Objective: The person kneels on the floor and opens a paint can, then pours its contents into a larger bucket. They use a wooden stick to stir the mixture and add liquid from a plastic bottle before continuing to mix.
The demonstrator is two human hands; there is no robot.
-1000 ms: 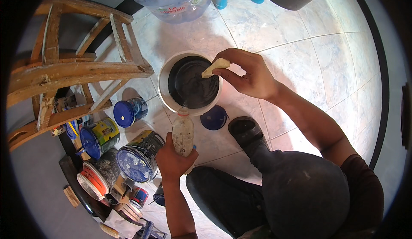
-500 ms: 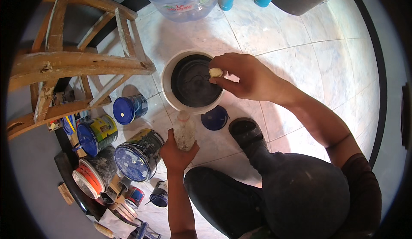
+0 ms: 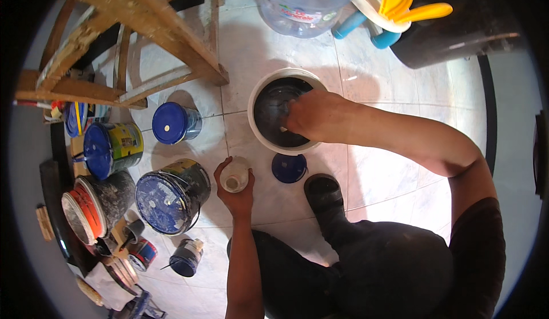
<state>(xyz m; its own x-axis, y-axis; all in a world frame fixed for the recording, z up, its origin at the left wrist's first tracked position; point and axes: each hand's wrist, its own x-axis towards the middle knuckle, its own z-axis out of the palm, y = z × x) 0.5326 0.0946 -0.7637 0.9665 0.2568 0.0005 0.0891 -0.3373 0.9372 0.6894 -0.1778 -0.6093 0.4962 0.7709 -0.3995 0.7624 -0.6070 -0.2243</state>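
My left hand (image 3: 236, 196) is closed round a cloudy plastic bottle (image 3: 241, 169), smeared whitish. Its round open mouth faces up towards me. Just beyond it stands a white-rimmed bucket (image 3: 255, 125) holding dark grey liquid (image 3: 274, 98). My right hand (image 3: 313, 116) reaches over the bucket's right rim and down into it, fingers curled. A small pale bit shows by the fingertips; the rest of what they grip is hidden. On the floor near the bucket lies a round blue lid (image 3: 289, 168).
Lidded blue paint pails (image 3: 166, 201) and smaller cans (image 3: 186, 257) crowd the left side. A wooden stand (image 3: 171, 33) rises at the upper left. Behind the bucket are a large clear water jug (image 3: 303, 10), a blue-legged stool (image 3: 384, 37) with yellow utensils, and a dark container (image 3: 440, 38).
My right hand has gone down into the bucket with the pale-ended thing. The bottle in my left hand has moved back from the rim and tipped its mouth towards me. My view has shifted.
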